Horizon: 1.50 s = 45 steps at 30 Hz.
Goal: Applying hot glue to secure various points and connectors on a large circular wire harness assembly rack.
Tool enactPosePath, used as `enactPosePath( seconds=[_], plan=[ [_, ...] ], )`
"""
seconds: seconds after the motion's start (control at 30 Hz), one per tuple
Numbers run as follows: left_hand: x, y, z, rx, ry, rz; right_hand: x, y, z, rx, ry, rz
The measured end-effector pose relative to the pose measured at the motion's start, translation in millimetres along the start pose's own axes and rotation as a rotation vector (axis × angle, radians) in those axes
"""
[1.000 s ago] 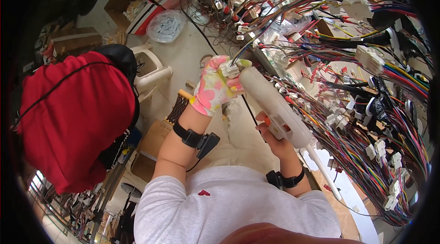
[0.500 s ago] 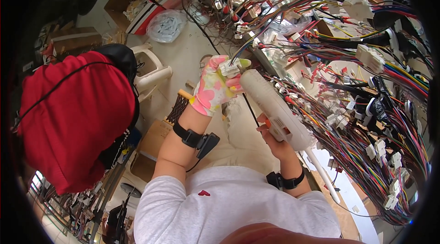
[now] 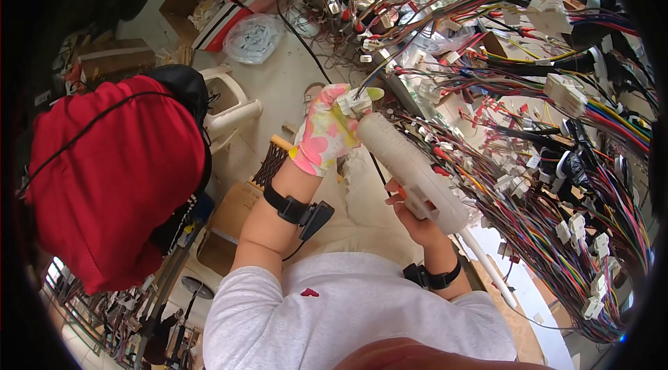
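My left hand (image 3: 327, 123), in a white glove with pink and yellow print, is closed on a white plastic wire connector (image 3: 356, 103). Dark wires run from that connector up to the harness. In my bare right hand (image 3: 417, 224) is a white, translucent glue gun (image 3: 410, 165) with an orange trigger, my fingers wrapped round its grip. A white glue stick (image 3: 487, 266) juts from its rear. The gun's front end lies right beside the connector and my left fingers; its tip is hard to make out.
Thick bundles of coloured wires (image 3: 515, 182) with white connectors hang along my right side. To the left stand a white plastic chair (image 3: 233, 116) and something draped in red cloth (image 3: 118, 175). Beyond them lie a plastic bag of parts (image 3: 254, 37) and open cardboard boxes (image 3: 184, 8).
The glue gun has shifted slightly left and down, its front end now overlapping my left fingers. The connector has turned a little in my left hand.
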<state>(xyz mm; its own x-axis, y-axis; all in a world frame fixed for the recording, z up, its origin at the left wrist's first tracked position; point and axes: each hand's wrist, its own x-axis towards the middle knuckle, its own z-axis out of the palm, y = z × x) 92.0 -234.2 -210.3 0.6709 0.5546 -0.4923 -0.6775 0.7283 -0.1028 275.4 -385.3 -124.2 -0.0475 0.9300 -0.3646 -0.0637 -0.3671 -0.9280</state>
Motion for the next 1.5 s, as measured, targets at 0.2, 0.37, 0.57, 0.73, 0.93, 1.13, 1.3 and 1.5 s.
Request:
enactPosePath(
  seconds=[0.2, 0.37, 0.57, 0.73, 0.93, 1.13, 1.3, 1.5],
  plan=[
    [15.3, -4.7, -7.6, 0.068, 0.009, 0.209, -0.1, 6.3, -3.9, 0.021, -0.093, 0.008],
    [33.7, -0.6, 18.4, 0.412, -0.087, 0.333, 2.3, 1.2, -2.2, 0.05, -0.035, -0.014],
    [93.3, 24.6, -18.4, 0.287, -0.228, 0.216, 22.8, -15.4, 13.8, 0.13, -0.01, -0.088],
    [92.0, 29.6, 15.3, 0.618, 0.113, 0.657, 37.0, -25.5, 17.5, 0.16, 0.026, -0.099],
    [118.7, 63.8, 52.9, 0.587, 0.266, 0.727, 56.2, -45.2, 28.5, 0.113, 0.03, -0.103],
    [156.6, 80.0, 13.5, 0.763, 0.193, 0.724, 67.9, -59.3, 42.5, 0.132, 0.052, -0.094],
    [168.2, 90.3, -9.9, 0.907, 0.001, 0.522, 72.9, -57.6, 44.9, 0.12, 0.048, -0.088],
    [170.5, 95.7, -0.3, 0.851, -0.195, 0.178, 74.4, -56.8, 48.8, 0.134, 0.046, -0.076]
  ],
)
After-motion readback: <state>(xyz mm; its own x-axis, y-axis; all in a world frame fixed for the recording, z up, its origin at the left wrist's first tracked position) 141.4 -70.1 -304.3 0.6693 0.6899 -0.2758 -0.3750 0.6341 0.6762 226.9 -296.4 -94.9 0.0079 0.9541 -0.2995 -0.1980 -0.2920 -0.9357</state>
